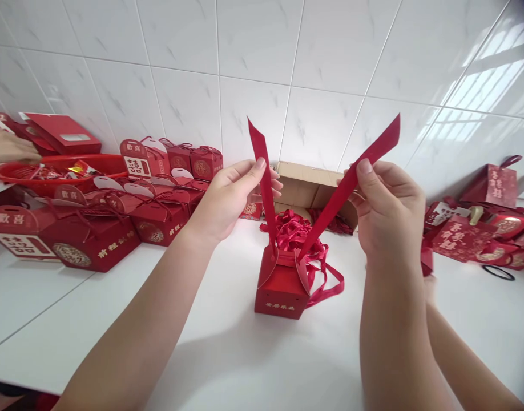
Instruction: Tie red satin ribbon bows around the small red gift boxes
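ribbon ends up, box between my hands

my left hand (pixel 228 197) pinches one end of the red ribbon (pixel 266 188) between thumb and fingers, closed narrow on it, with the tip poking up past my knuckles. my right hand (pixel 386 208) pinches the other end the same way, that strip slanting up and to the right. both strips run down and meet in a v at the top of the small red gift box (pixel 281 285), which stands upright on the white counter (pixel 228 354), near me and about midway between my wrists.

to do this well, as i judge it, i'd keep both ends at even tension so the box stays put and doesn't tip, and keep the strips flat rather than twisted where they pass the box's top flaps. pulling one side harder would likely drag the light box sideways.

just behind the box lies a loose heap of red ribbons (pixel 291 225), one loop trailing to its right, and further back an open cardboard carton (pixel 313 185) against the tiled wall. on the far left sit rows of finished red boxes (pixel 116 222) and a red basket (pixel 52 174), with another person's hand (pixel 9 149) at its edge. more red bags (pixel 471 234) lie at the right.
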{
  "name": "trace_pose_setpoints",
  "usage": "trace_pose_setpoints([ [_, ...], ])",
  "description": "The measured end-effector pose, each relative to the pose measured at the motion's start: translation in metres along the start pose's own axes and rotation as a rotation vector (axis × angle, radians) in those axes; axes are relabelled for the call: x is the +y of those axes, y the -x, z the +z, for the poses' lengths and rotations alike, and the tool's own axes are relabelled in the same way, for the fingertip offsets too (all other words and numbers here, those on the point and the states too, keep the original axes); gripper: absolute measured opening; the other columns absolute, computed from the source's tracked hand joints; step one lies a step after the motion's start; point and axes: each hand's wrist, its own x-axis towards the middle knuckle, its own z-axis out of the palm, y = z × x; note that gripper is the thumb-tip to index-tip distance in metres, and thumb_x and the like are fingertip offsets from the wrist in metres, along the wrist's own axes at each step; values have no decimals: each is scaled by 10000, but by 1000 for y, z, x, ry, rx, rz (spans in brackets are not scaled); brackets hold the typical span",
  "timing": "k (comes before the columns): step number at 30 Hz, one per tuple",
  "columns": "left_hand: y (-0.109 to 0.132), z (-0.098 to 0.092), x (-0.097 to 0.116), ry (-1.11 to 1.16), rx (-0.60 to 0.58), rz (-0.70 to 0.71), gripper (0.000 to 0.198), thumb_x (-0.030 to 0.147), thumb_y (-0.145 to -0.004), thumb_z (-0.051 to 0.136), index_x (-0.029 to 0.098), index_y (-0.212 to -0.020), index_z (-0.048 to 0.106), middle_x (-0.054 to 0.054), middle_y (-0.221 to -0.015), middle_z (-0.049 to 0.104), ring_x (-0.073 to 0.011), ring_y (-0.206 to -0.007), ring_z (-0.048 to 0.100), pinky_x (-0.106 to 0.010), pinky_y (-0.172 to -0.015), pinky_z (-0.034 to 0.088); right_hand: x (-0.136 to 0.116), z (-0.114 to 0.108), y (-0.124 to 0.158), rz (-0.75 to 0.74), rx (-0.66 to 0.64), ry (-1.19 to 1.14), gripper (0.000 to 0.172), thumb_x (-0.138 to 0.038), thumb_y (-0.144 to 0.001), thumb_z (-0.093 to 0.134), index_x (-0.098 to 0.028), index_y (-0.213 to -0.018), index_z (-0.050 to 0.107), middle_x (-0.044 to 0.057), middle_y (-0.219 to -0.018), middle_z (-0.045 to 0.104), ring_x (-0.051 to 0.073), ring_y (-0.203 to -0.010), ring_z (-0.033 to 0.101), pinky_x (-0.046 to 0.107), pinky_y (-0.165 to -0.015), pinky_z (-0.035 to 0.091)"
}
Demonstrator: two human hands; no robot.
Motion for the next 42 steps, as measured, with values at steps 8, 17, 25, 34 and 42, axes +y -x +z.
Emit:
trace_pose_setpoints([
  [8,11,14,4,-100,-220,0,316,429,-840,545,180,-648,572,23,-510,422,-102,-513,483,-230,-508,414,5,11,5,182,-264,3,216,-370,-762,672,-226,-922,659,-8,-677,631,103,-497,573,224,-450,476],
  [17,9,15,-5,-170,-267,-16,305,396,-797,600,173,-588,591,13,-541,489,-89,-517,449,-227,-516,388,2,13,6,170,-586,-153,159,-277,-788,647,-210,-909,723,3,-717,647,136,-673,617,274,-647,535],
  [25,2,4,-8,0,-307,-226,187,273,-735,588,177,-575,576,-25,-594,552,-154,-608,568,-271,-537,447,11,7,4,4,-616,48,132,-269,-836,605,-248,-902,717,16,-842,688,155,-788,647,292,-706,554],
  [34,-2,3,-12,164,-357,-358,313,296,-739,619,185,-467,511,-4,-516,473,-141,-555,538,-312,-603,493,10,-1,3,-346,-616,352,319,-103,-868,476,-283,-957,724,12,-998,673,172,-922,630,286,-751,530],
  [42,12,3,4,-351,-368,-154,400,478,-805,541,184,-534,548,1,-534,489,-118,-503,448,-275,-504,345,15,-3,6,-318,-574,362,328,-118,-864,488,-291,-1046,699,6,-1091,660,172,-1012,614,301,-829,528],
])
